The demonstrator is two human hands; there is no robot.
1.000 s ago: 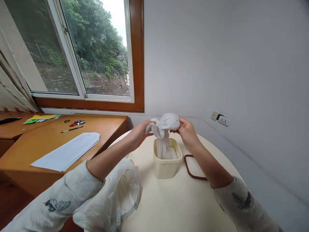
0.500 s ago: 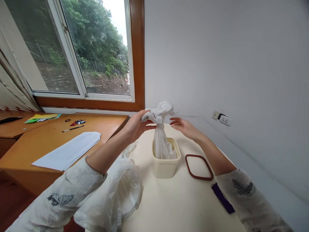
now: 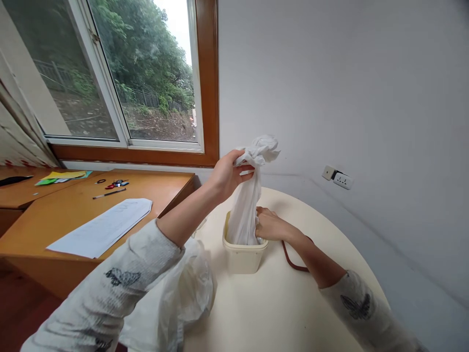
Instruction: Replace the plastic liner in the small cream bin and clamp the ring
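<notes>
My left hand [image 3: 229,172] is closed on the twisted, bunched top of a white plastic bag [image 3: 244,210]. The bag stretches down from it into a small cream plastic bin [image 3: 245,256] on the round table. At the bin's right rim is my right hand [image 3: 273,225], fingers curled inward against the bag's side. Its fingertips are hidden, so what they grip is unclear. A brown-red rounded frame [image 3: 291,259] lies right of the bin, partly covered by my right forearm.
Another crumpled white plastic bag [image 3: 190,288] lies on the cream table [image 3: 271,308] at the left. Beside it stands a wooden desk [image 3: 157,183] with white paper sheets [image 3: 106,227], a pen [image 3: 109,194] and a small bunch of items [image 3: 117,184]. The wall has sockets [image 3: 343,180].
My left hand has lifted the bag's top higher and slightly right, stretching the bag. My right hand has come down and left from the air to the bin's rim. The bin has shifted slightly left.
</notes>
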